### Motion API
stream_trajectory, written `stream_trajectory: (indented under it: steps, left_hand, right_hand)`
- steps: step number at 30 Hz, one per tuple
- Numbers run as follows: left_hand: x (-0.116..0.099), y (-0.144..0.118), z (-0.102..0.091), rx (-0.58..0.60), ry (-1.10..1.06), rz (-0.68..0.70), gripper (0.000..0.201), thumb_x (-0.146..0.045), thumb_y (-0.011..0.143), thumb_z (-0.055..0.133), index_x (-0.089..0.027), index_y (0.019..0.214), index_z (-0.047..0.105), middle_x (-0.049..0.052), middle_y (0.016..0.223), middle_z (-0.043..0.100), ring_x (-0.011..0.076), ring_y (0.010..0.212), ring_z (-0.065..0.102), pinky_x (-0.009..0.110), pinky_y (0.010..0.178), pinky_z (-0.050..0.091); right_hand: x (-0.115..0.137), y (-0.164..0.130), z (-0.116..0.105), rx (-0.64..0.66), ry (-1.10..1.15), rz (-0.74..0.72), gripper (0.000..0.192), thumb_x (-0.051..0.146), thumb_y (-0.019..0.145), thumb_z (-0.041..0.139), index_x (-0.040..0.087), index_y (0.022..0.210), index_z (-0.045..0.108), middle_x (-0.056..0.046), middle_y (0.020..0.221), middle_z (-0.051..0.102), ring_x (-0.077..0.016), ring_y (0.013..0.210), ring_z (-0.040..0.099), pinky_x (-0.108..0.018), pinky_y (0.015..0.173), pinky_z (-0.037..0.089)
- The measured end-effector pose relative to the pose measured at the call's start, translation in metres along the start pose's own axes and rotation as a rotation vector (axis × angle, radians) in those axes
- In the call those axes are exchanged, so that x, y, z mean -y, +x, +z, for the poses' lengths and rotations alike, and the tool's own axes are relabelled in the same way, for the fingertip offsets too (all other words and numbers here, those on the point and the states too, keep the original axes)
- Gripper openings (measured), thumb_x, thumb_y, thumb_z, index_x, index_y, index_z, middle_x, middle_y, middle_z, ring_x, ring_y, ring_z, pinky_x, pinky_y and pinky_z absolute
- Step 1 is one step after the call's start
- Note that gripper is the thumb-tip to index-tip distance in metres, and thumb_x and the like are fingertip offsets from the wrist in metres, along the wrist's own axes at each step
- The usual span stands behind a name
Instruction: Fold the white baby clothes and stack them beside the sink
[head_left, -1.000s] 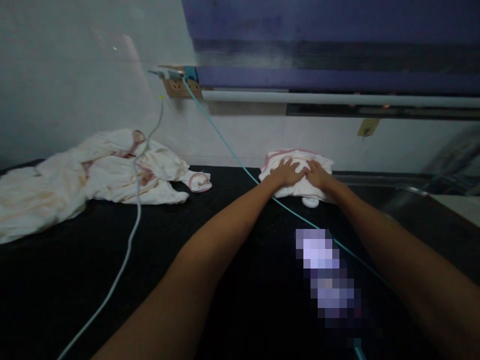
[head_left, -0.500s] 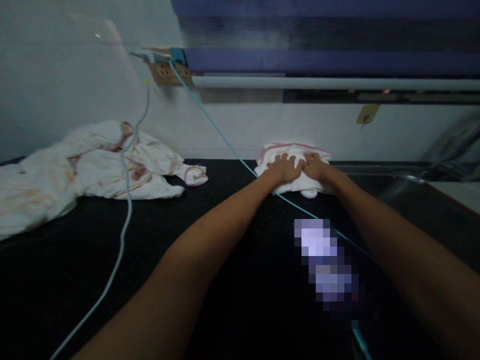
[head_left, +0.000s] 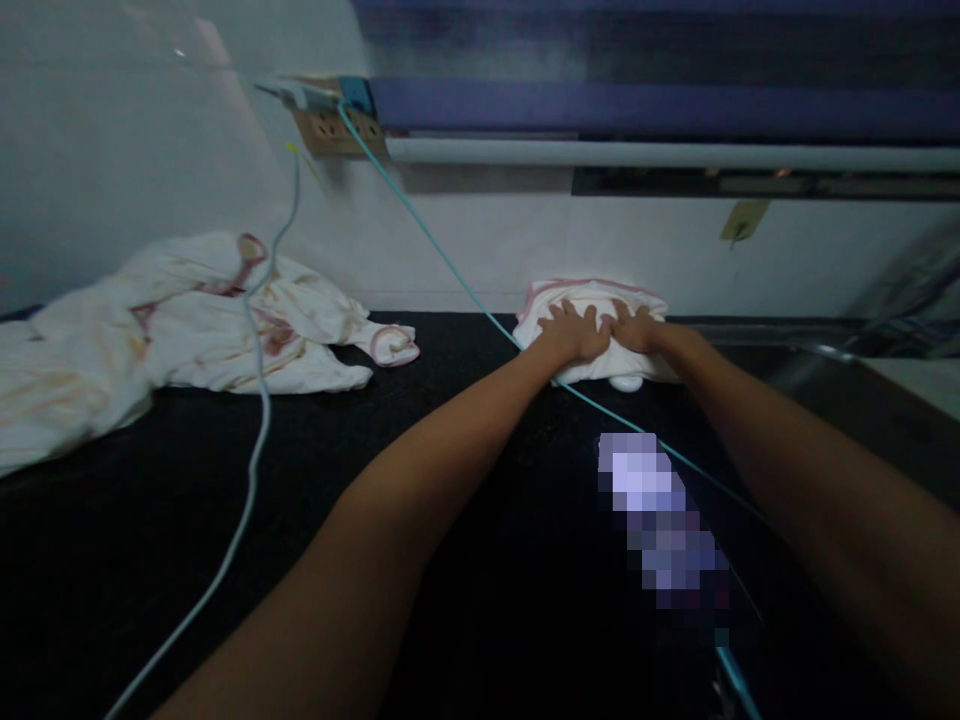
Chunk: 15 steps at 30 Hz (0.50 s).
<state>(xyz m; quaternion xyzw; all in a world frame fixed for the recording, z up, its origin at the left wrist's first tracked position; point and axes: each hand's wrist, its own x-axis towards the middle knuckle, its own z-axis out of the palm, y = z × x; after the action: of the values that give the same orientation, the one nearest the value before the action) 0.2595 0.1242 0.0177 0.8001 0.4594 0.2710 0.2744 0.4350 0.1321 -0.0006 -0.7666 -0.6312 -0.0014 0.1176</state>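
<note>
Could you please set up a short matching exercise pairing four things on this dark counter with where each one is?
Things:
1. folded white cloth
2. crumpled white garment
3. teal cable
4. wall socket

Places:
A. on the wall, above the counter
B. lying loose at the far left
C. under both hands, left hand and right hand
D. running slantwise from the wall down across the counter

Pairs: 1-C, 2-B, 3-D, 4-A

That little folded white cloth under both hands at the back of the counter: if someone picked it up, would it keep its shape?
Probably not. The folded cloth looks soft and puffy where the left hand and right hand press flat on it, so it would likely droop and unfold. It seems light. On the dark counter it should slide rather than roll.
</note>
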Motion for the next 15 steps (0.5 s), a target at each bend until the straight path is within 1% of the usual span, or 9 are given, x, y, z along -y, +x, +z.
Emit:
stream_trajectory:
  steps: [2, 4, 6, 8, 9, 10, 12, 13, 15]
  left_hand:
    - [-0.008, -0.011, -0.008, -0.030, 0.000, 0.036, 0.051, -0.048, 0.097, 0.059, -0.017, 0.137, 0.064, 0.021, 0.171, 0.032, 0.0498, 0.163, 0.004, 0.071, 0.125, -0.015]
    - [-0.021, -0.026, -0.022, -0.069, 0.007, 0.099, 0.042, -0.039, 0.095, 0.061, -0.015, 0.129, 0.067, 0.023, 0.166, 0.040, 0.0493, 0.161, 0.013, 0.070, 0.128, -0.009]
    - [-0.037, -0.045, -0.042, -0.104, 0.009, 0.183, 0.031, -0.032, 0.094, 0.062, -0.013, 0.117, 0.071, 0.024, 0.154, 0.051, 0.0463, 0.153, 0.033, 0.064, 0.131, 0.011]
    - [-0.050, -0.068, -0.067, -0.141, -0.003, 0.258, 0.022, -0.029, 0.093, 0.059, -0.015, 0.103, 0.072, 0.021, 0.134, 0.065, 0.0370, 0.134, 0.055, 0.049, 0.124, 0.032]
    - [-0.054, -0.080, -0.081, -0.166, -0.015, 0.279, 0.019, -0.028, 0.093, 0.057, -0.016, 0.095, 0.072, 0.018, 0.121, 0.070, 0.0320, 0.122, 0.061, 0.043, 0.118, 0.039]
    - [-0.055, -0.092, -0.096, -0.199, -0.031, 0.286, 0.019, -0.027, 0.093, 0.055, -0.017, 0.087, 0.071, 0.014, 0.108, 0.072, 0.0280, 0.111, 0.063, 0.039, 0.111, 0.042]
    - [-0.049, -0.117, -0.124, -0.269, -0.075, 0.258, 0.022, -0.025, 0.090, 0.053, -0.018, 0.073, 0.066, 0.007, 0.083, 0.067, 0.0224, 0.090, 0.061, 0.034, 0.095, 0.046]
    - [-0.041, -0.130, -0.136, -0.298, -0.102, 0.230, 0.024, -0.025, 0.088, 0.052, -0.018, 0.067, 0.063, 0.005, 0.072, 0.062, 0.0202, 0.080, 0.058, 0.032, 0.085, 0.045]
    - [-0.017, -0.155, -0.152, -0.316, -0.163, 0.170, 0.027, -0.027, 0.083, 0.054, -0.018, 0.057, 0.057, 0.000, 0.058, 0.050, 0.0165, 0.066, 0.048, 0.029, 0.068, 0.037]
  right_hand:
    - [0.011, -0.016, -0.012, 0.017, -0.016, 0.047, 0.069, 0.054, 0.109, 0.035, 0.010, 0.163, 0.037, -0.034, 0.162, 0.039, -0.0499, 0.148, 0.043, -0.069, 0.115, 0.038]
    - [0.026, -0.034, -0.029, -0.019, -0.022, 0.059, 0.064, 0.048, 0.107, 0.041, 0.009, 0.159, 0.042, -0.034, 0.159, 0.042, -0.0510, 0.146, 0.045, -0.069, 0.113, 0.040]
    - [0.046, -0.052, -0.049, -0.084, -0.010, 0.032, 0.059, 0.038, 0.103, 0.048, 0.008, 0.155, 0.045, -0.032, 0.157, 0.044, -0.0477, 0.141, 0.050, -0.063, 0.111, 0.045]
    - [0.072, -0.073, -0.069, -0.179, 0.040, -0.054, 0.055, 0.032, 0.101, 0.047, 0.010, 0.151, 0.049, -0.029, 0.156, 0.047, -0.0405, 0.135, 0.056, -0.052, 0.107, 0.050]
    - [0.087, -0.087, -0.078, -0.248, 0.095, -0.111, 0.049, 0.031, 0.101, 0.045, 0.010, 0.145, 0.055, -0.027, 0.151, 0.052, -0.0371, 0.128, 0.060, -0.047, 0.103, 0.052]
    - [0.103, -0.102, -0.085, -0.309, 0.153, -0.152, 0.043, 0.030, 0.101, 0.044, 0.011, 0.134, 0.062, -0.026, 0.143, 0.058, -0.0339, 0.119, 0.064, -0.043, 0.097, 0.053]
    - [0.137, -0.140, -0.093, -0.375, 0.234, -0.167, 0.030, 0.029, 0.098, 0.047, 0.015, 0.103, 0.072, -0.020, 0.110, 0.072, -0.0293, 0.097, 0.067, -0.038, 0.085, 0.050]
    - [0.155, -0.162, -0.093, -0.400, 0.287, -0.158, 0.027, 0.030, 0.097, 0.048, 0.018, 0.088, 0.070, -0.016, 0.093, 0.072, -0.0265, 0.086, 0.065, -0.036, 0.078, 0.047]
    - [0.190, -0.206, -0.087, -0.422, 0.464, -0.163, 0.039, 0.038, 0.099, 0.047, 0.024, 0.064, 0.056, -0.006, 0.066, 0.061, -0.0199, 0.065, 0.054, -0.034, 0.065, 0.038]
